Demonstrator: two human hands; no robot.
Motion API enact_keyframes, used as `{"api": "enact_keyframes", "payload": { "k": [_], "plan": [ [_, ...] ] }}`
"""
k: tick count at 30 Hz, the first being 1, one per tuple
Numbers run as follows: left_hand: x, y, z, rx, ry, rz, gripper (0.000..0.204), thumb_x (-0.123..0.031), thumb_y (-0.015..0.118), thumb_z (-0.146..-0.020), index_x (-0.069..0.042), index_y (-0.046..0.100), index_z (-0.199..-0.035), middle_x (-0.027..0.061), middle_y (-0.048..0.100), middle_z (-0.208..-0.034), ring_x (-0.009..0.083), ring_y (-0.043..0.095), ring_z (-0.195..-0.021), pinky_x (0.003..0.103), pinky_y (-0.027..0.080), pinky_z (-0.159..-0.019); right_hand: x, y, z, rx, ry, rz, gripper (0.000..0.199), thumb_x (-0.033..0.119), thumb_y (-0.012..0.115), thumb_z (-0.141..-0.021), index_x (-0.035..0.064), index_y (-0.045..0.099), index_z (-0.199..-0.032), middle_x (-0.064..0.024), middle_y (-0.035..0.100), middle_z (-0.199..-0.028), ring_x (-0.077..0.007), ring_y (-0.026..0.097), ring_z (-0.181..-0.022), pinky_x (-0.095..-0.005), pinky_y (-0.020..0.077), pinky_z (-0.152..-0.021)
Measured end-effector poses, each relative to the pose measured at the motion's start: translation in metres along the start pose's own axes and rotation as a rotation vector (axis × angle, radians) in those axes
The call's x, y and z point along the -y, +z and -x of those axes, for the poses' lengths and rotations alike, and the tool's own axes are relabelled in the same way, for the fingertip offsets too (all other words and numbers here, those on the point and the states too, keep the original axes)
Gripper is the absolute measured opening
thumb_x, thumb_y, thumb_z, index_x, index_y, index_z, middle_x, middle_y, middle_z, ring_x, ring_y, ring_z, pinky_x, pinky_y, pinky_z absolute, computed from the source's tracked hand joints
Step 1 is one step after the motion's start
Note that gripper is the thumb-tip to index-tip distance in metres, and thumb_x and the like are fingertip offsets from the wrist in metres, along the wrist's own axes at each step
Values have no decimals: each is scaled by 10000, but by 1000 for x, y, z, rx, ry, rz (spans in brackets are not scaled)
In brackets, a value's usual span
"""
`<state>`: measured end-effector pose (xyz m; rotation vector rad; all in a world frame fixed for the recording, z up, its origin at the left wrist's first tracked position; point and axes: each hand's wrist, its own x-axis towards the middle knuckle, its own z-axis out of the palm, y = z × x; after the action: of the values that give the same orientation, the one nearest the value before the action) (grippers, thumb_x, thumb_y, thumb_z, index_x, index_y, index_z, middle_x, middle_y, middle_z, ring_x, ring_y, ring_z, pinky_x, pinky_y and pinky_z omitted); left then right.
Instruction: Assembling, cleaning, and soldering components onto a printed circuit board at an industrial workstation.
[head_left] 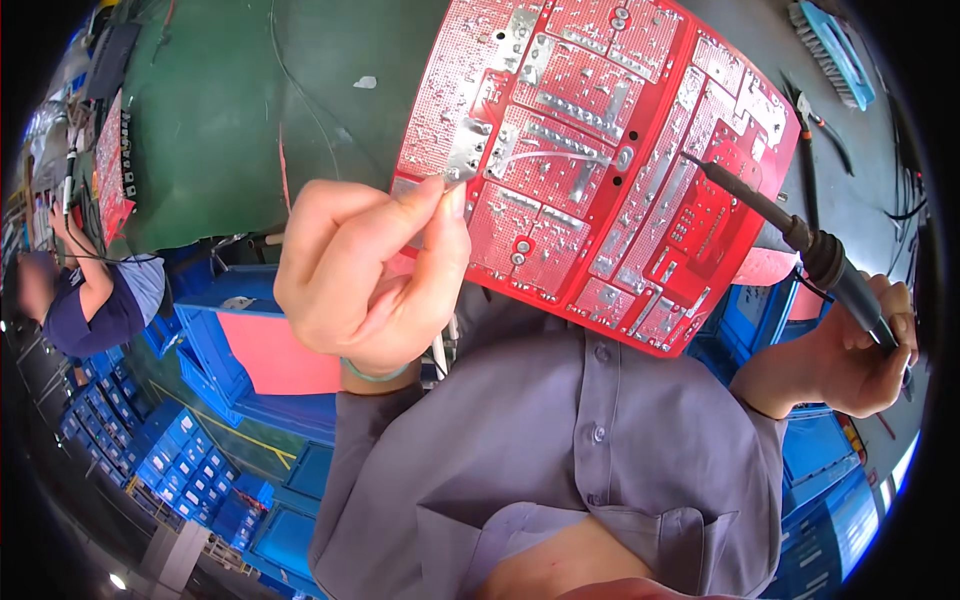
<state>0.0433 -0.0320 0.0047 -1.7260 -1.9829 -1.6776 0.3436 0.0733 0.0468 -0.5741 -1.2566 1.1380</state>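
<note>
The red circuit board [565,195] was at 12 to 1 o'clock, solder side up, its near edge over the wearer's chest; what supported it could not be told. Bright solder covered many joints and strips, which I judged largely done; whether any joints remained could not be confirmed at this scale.

The solder wire [545,154] reached toward an oval silver pad [624,157] near the board's middle; contact could not be verified. The soldering iron [825,262] pointed toward 10 o'clock, its tip apart from the wire, so no melting was evident.

The hands were well apart: the left hand [375,270] pinched the wire, the right hand [870,350] gripped the iron's handle. On the surface [215,120], pliers [805,115] and a blue-backed brush [840,55] lay toward 2 o'clock.
</note>
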Motion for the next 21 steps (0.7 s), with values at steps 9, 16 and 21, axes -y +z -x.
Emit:
{"api": "enact_keyframes", "payload": {
  "k": [9, 16, 21],
  "plan": [
    [2, -14, 13, -116, -68, -91, 215, 110, 688, -571, 5, 621, -746, 42, 487, -656, 77, 412, -493, 186, 277, -390, 6, -22, 3, -168, 38, 47, 251, 229, 474, -739, -4, 562, -711, -24, 325, -589, -105, 307, -522, -246, 246, -503],
    [2, -24, 27, -189, -111, -45, 193, 109, 689, -586, 10, 613, -734, 48, 491, -668, 92, 427, -533, 194, 267, -415, 12, -37, 3, -229, -49, 103, 238, 223, 475, -694, 1, 550, -651, -36, 329, -506, -117, 307, -487, -280, 269, -526],
    [0, -32, 39, -176, -120, -116, 178, 99, 690, -589, 7, 606, -716, 39, 467, -637, 93, 406, -527, 208, 245, -412, 11, 0, 6, -410, -176, 318, 193, 204, 456, -690, 27, 520, -649, -32, 321, -481, -125, 306, -434, -304, 269, -487]
  ]
}}
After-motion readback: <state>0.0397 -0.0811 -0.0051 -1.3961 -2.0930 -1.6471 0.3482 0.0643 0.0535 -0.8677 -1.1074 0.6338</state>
